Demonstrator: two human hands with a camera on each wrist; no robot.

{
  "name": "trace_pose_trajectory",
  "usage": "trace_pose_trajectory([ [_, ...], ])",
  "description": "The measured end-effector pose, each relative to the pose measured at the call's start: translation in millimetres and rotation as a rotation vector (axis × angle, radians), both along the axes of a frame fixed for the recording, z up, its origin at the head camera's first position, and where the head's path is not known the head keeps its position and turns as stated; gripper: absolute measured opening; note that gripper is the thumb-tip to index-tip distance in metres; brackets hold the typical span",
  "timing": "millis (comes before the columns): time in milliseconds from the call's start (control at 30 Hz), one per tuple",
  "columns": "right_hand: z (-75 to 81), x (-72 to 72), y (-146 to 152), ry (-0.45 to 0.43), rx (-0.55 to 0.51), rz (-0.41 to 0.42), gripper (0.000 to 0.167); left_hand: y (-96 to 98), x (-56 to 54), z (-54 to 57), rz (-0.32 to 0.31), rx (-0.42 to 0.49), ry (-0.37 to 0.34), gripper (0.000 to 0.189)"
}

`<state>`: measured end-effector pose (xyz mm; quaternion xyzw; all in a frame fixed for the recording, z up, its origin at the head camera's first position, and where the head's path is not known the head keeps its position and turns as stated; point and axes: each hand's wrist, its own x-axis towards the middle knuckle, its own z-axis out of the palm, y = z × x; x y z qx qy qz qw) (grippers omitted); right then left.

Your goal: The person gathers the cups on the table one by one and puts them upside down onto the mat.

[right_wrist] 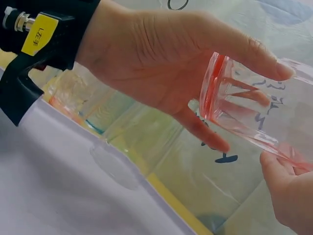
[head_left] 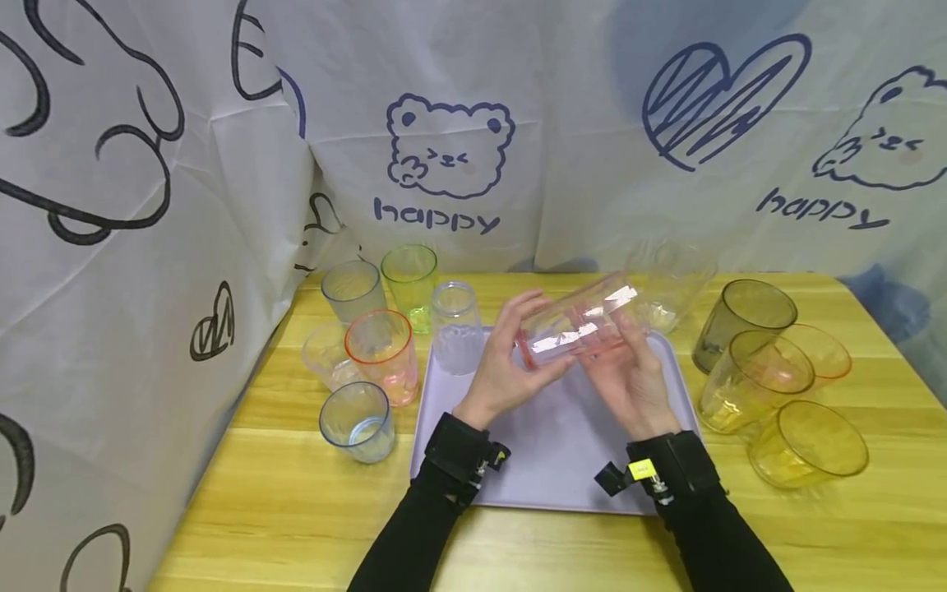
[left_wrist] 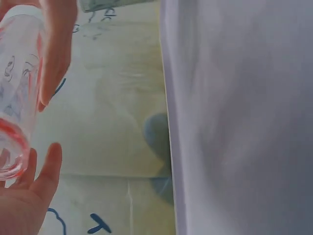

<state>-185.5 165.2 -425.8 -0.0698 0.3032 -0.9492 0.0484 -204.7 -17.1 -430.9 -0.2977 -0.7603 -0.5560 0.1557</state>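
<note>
A clear pink drinking glass [head_left: 577, 322] lies tilted on its side in the air over the lilac tray [head_left: 584, 460]. My left hand [head_left: 506, 370] grips it round the thick-bottomed end, fingers over the top and thumb below. Near the other end, my right hand [head_left: 629, 382] holds it with the thumb on the upper side and fingers beneath. The right wrist view shows the glass's red-tinted base [right_wrist: 212, 88] by the left palm. A clear glass [head_left: 456, 333] stands at the tray's back left corner.
Left of the tray stand several glasses, among them a green one [head_left: 409, 275], a red-rimmed one [head_left: 385, 358] and a blue one [head_left: 362, 427]. On the right are a dark grey one [head_left: 740, 325] and a yellow one [head_left: 806, 448]. Patterned cloth [head_left: 562, 164] hangs behind the table.
</note>
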Motion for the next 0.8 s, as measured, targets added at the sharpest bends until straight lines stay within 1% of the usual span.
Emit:
trace_pose_trajectory([
  [100, -0.7, -0.6, -1, 0.001, -0.015, 0.004, 0.065, 0.9, 1.0, -0.5, -0.014, 0.051, -0.062, 0.074],
  [167, -1.4, -0.3, -1, -0.008, -0.017, 0.006, 0.067, 1.5, 1.7, -0.5, -0.019, 0.069, -0.087, 0.073],
  [400, -2.3, -2.0, 1, -0.03, -0.003, 0.029, 0.067, 2.6, 2.4, 1.5, -0.015, 0.064, -0.125, 0.067],
  [467, -2.6, -2.3, 3, -0.036, 0.001, 0.041, 0.065, 2.2, 2.5, 2.1, -0.013, 0.062, -0.134, 0.066],
  [567, -3.3, -2.7, 4, -0.039, 0.014, 0.053, 0.052, 1.0, 2.5, 3.0, -0.007, 0.06, -0.144, 0.065],
  [667, -3.6, -3.2, 6, -0.04, 0.017, 0.071, 0.032, -0.4, 2.4, 4.1, -0.003, 0.065, -0.142, 0.065],
  [733, -3.8, -4.0, 8, -0.03, 0.042, 0.082, 0.023, -1.5, 2.8, 5.8, 0.004, 0.066, -0.136, 0.065],
  [800, -3.2, -5.0, 11, 0.005, 0.106, 0.083, 0.023, -3.0, 3.9, 8.2, 0.011, 0.063, -0.13, 0.065],
])
